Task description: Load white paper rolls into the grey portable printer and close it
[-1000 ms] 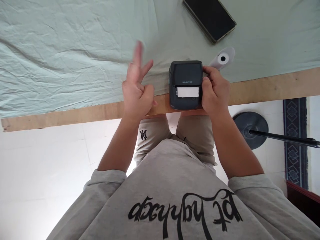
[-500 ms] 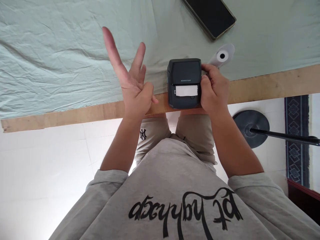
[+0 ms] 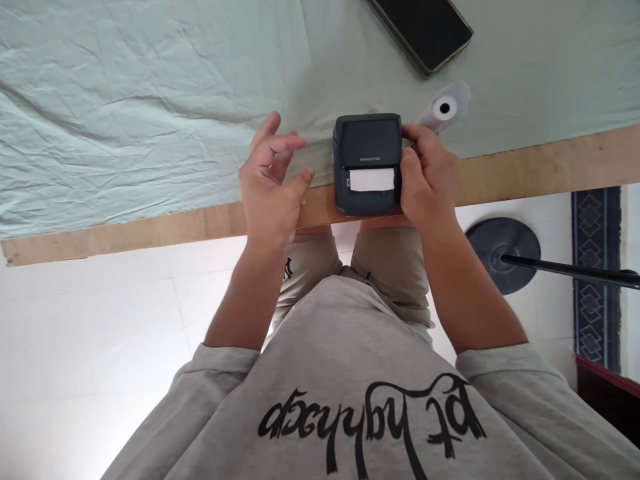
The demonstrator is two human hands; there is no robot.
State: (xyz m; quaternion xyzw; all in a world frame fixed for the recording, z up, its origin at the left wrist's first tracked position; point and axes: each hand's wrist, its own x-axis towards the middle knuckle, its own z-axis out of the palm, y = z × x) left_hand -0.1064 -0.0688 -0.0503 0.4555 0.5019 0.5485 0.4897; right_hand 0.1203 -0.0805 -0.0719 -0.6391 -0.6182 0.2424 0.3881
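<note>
A black label printer (image 3: 369, 141) sits at the table's front edge, its lid closed. From its slot a short strip of white paper (image 3: 372, 179) sticks out. My right hand (image 3: 429, 175) grips the printer's right side, thumb in front and index finger at the side. To the left of the printer, my left hand (image 3: 274, 183) is raised with bent fingers spread apart and nothing in them; a gap separates it from the printer. Just beyond my right hand lies a roll of white paper (image 3: 435, 117) with a dark core.
A dark smartphone (image 3: 425, 30) lies at the far side. Pale green cloth (image 3: 150, 100) with wrinkles covers the table, whose wooden edge (image 3: 200, 221) shows in front. A round black stand base (image 3: 500, 257) with a pole is on the floor at right, near a patterned mat (image 3: 595, 280).
My left hand's fingers have curled in from a wide, stretched-out spread and turned toward the printer. My right hand and the printer have stayed nearly in place.
</note>
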